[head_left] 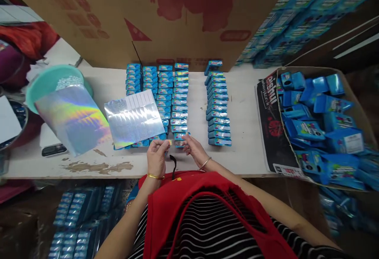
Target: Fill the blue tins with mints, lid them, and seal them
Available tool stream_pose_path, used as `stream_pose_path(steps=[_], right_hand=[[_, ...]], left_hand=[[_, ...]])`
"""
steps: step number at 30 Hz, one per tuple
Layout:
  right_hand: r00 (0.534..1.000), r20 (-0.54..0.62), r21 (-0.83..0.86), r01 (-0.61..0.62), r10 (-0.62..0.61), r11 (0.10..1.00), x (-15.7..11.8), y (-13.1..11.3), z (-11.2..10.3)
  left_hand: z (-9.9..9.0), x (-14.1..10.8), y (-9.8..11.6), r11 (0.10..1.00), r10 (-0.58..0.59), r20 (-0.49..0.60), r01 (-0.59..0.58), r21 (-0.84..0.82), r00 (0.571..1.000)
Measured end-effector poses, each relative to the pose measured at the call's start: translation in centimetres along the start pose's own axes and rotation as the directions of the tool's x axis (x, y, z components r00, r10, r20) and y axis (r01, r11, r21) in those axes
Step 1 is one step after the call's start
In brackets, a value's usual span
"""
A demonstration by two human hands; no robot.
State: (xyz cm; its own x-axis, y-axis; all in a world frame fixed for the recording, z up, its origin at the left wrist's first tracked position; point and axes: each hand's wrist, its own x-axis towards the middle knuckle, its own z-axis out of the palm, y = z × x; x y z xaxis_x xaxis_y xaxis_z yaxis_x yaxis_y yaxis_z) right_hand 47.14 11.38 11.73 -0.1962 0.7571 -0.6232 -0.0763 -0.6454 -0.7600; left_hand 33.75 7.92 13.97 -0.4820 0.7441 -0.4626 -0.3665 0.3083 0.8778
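Note:
My left hand (156, 157) is closed, thumb and forefinger pinching a small shiny sticker (170, 142). Just to its right, my right hand (194, 149) has its fingers drawn together at the near end of a row of small blue boxes (179, 102); what they grip is too small to make out. A silvery sticker sheet (134, 121), with a white strip where stickers are peeled off, lies across the rows left of my hands. Beside it, a rainbow-sheened sheet (74, 117) rests partly over a green basin (40, 83).
Another row of blue boxes (218, 109) stands to the right. A carton (268, 124) full of loose blue boxes sits at the right edge. Behind the rows rises a large cardboard box (189, 22). A white device (51, 138) lies at left, and more blue boxes (72, 223) are stacked below the table.

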Motion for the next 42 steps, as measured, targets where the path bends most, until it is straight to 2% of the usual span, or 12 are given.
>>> stream_pose_path(steps=[3,5,10,16,20,23,27,36,42], right_hand=[[0.997,0.047,-0.004,0.061,-0.061,0.998,-1.2,0.3,-2.1],[0.99,0.024,-0.042,0.139,-0.138,0.989,-1.4,0.7,-3.1],[0.947,-0.022,-0.336,0.296,-0.321,0.894,-0.1,2.5,-5.1],[0.928,-0.061,-0.488,0.294,-0.368,0.822,2.0,4.3,-6.5],[0.918,-0.083,-0.54,0.285,-0.387,0.792,3.0,4.6,-6.8],[0.924,-0.084,-0.538,0.273,-0.373,0.798,3.6,4.9,-6.8],[0.937,-0.073,-0.524,0.255,-0.341,0.812,4.2,5.3,-6.9],[0.931,-0.05,-0.554,0.276,-0.362,0.785,5.0,6.4,-7.2],[0.92,-0.041,-0.626,0.281,-0.39,0.728,4.8,8.3,-7.7]], left_hand=[[1.1,-0.8,-1.7,0.994,0.033,0.053,-0.039,0.103,0.998],[1.5,-0.9,-2.9,0.973,0.059,0.07,-0.073,0.22,0.996],[1.8,0.1,-5.2,0.883,0.126,0.087,-0.152,0.444,0.988],[2.3,0.9,-6.0,0.693,0.204,0.097,-0.214,0.688,0.974],[2.6,0.8,-6.4,0.448,0.23,0.146,-0.238,0.862,0.962],[2.6,0.9,-6.9,0.359,0.256,0.177,-0.264,0.895,0.95],[2.6,1.3,-7.3,0.322,0.26,0.186,-0.267,0.908,0.948],[3.0,1.5,-7.6,0.221,0.25,0.196,-0.253,0.942,0.948],[3.4,1.5,-7.1,0.213,0.23,0.113,-0.163,0.963,0.967]])
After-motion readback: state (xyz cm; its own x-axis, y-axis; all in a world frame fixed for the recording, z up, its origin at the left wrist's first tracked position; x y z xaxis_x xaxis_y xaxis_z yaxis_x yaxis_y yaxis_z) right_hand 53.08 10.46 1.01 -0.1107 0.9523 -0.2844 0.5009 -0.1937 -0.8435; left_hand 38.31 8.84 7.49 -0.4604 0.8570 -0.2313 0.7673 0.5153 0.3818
